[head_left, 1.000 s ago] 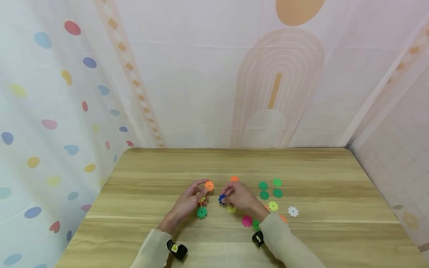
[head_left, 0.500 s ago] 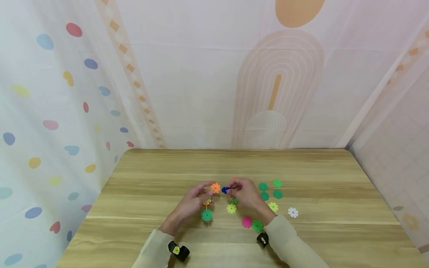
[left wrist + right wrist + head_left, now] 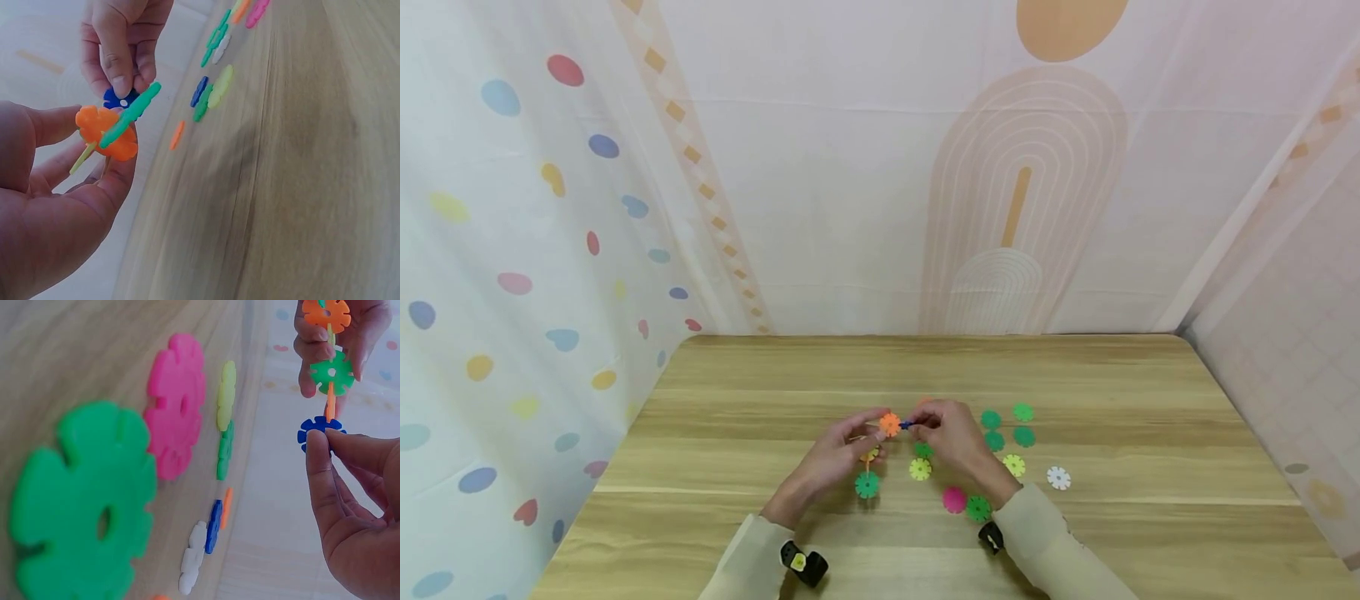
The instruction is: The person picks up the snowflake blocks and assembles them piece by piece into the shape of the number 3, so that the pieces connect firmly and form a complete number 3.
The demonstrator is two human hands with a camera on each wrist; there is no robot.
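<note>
Above the wooden table [image 3: 760, 533] mid-front, right hand [image 3: 955, 437] pinches blue plastic snowflake disc [image 3: 317, 429], just right of & touching the multicolour disc chain's [image 3: 330, 374] end, pinched by left hand [image 3: 835, 458].

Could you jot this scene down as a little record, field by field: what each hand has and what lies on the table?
left hand: holds a joined cluster of snowflake discs, orange and green among them
right hand: pinches a blue disc against the cluster
loose discs: pink disc, white disc, four green discs lying on the table
surface: wooden table
</note>
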